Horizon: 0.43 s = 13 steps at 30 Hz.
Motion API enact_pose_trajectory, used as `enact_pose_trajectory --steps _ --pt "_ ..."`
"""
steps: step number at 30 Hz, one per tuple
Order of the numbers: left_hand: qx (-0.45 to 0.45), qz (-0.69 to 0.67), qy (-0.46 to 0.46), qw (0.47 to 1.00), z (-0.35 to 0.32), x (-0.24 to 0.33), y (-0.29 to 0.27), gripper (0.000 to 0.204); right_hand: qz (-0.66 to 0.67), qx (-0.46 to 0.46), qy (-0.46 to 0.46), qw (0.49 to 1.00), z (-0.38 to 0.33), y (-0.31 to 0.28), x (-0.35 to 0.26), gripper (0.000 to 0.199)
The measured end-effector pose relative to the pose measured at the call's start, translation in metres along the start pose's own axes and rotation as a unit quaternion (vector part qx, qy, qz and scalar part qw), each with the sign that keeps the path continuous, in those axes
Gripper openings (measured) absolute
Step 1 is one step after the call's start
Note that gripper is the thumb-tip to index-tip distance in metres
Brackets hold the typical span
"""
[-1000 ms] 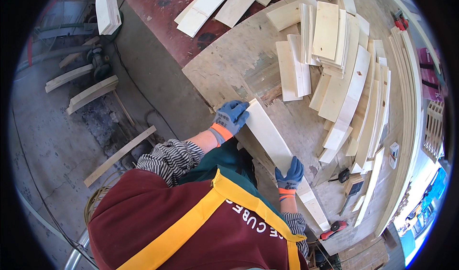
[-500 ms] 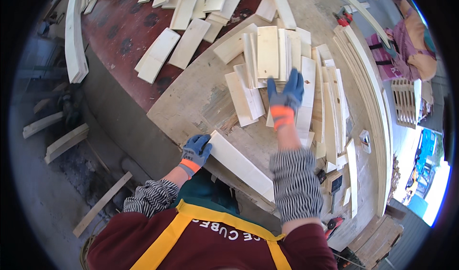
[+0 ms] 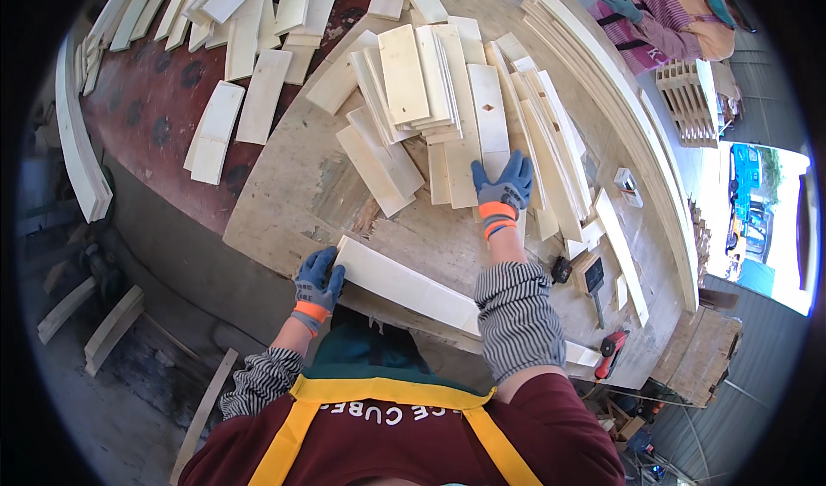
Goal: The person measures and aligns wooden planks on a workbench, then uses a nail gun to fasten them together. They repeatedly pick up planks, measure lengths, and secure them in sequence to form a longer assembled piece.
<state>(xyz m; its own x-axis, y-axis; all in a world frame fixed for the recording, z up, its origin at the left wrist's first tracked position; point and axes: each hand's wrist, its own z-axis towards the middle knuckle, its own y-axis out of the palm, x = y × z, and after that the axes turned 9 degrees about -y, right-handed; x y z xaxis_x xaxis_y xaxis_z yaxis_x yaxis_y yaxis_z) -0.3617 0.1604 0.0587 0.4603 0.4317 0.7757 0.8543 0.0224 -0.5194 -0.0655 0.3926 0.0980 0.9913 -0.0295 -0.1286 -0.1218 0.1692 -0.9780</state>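
Observation:
My left hand (image 3: pixel 320 281), in a blue-grey glove with an orange cuff, is closed on the left end of a long pale wooden board (image 3: pixel 404 278). This board lies along the table's near edge and passes beneath my right forearm. Further up, my gloved right hand (image 3: pixel 504 183) rests with fingers spread over a narrower wooden board (image 3: pixel 488 99) that has a dark knot. It belongs to a loose, fanned pile around my hand, where a short wooden board (image 3: pixel 403 73) lies on top.
Long curved strips (image 3: pixel 615 90) are stacked along the table's right side. A brush (image 3: pixel 592 279) and a red-and-black tool (image 3: pixel 612 353) lie near the right corner. More boards (image 3: pixel 264 95) cover the red surface at left. Another person (image 3: pixel 671 13) is at the upper right.
My right hand has moved off the middle of the pile onto the knotted board at its right. My left hand stays at the long board's end. The whole view has turned and shifted.

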Motion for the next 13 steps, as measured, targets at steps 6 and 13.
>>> enact_pose_trajectory --steps 6,13 --pt "-0.003 -0.005 -0.022 1.000 -0.001 -0.006 0.004 0.043 -0.116 -0.184 -0.164 0.962 -0.037 0.001 -0.041 0.102" --pt "0.001 0.003 -0.032 0.999 -0.004 -0.015 0.005 0.054 -0.115 -0.196 -0.163 0.960 -0.033 0.014 0.011 0.100"
